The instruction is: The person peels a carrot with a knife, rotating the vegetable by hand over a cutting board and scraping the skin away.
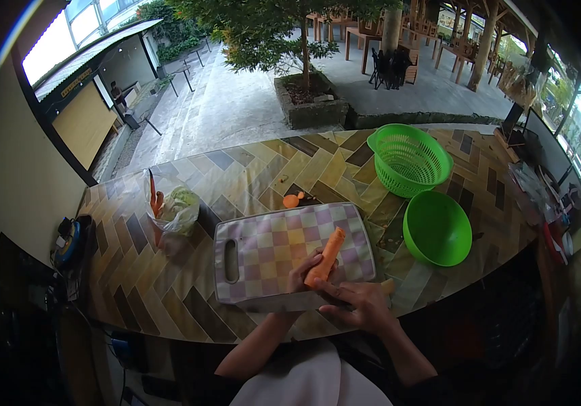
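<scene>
An orange carrot (326, 258) is held up at a tilt over the checkered cutting board (256, 247), my left hand (302, 272) wrapped round its lower part. Close by on the right is my right hand (361, 304), its fingertips at the carrot's bottom end. A pale yellowish piece (389, 286) sticks out behind the right hand, perhaps a handle; the rest of it is hidden. Cut orange pieces (292, 201) lie just beyond the board's far edge.
A green strainer basket (409, 159) and a green bowl (437, 228) stand at the right. At the left lies a plastic bag (181, 211) with vegetables, a carrot beside it. Plastic packets (534, 193) are at the far right edge. A person (118, 96) is in the distance.
</scene>
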Demonstrator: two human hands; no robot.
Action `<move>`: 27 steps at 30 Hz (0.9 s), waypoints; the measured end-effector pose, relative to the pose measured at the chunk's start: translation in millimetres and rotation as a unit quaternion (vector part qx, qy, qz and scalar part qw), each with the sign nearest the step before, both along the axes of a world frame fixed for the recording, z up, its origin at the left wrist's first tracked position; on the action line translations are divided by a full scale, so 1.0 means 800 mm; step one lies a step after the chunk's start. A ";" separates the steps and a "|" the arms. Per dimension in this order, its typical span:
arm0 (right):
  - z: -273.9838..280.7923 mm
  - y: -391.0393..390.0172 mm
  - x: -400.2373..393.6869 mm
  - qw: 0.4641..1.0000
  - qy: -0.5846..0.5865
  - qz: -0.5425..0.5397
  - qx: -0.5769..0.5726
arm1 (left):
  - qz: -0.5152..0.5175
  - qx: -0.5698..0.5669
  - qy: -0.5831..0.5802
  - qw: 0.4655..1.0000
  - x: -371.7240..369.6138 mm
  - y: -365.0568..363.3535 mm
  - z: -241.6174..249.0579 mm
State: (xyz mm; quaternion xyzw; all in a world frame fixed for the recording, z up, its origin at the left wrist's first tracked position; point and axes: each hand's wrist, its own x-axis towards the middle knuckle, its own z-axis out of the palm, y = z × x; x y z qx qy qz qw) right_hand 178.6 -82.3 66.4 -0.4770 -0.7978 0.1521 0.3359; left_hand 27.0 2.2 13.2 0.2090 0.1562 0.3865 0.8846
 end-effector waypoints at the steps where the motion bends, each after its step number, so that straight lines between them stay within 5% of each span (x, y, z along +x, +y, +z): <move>1: 0.000 0.000 0.000 1.000 -0.006 -0.001 0.003 | -0.001 -0.003 -0.003 1.000 0.000 0.000 0.002; 16: -0.022 0.004 -0.017 0.997 -0.020 -0.041 0.069 | 0.017 0.037 0.020 0.999 0.001 -0.001 -0.001; 25: -0.003 0.002 0.011 0.976 0.196 -0.064 -0.072 | -0.002 -0.010 -0.008 1.000 -0.008 0.002 0.000; 27: -0.005 0.001 0.015 0.994 0.094 -0.031 -0.038 | -0.001 -0.011 0.007 1.000 -0.007 0.001 0.006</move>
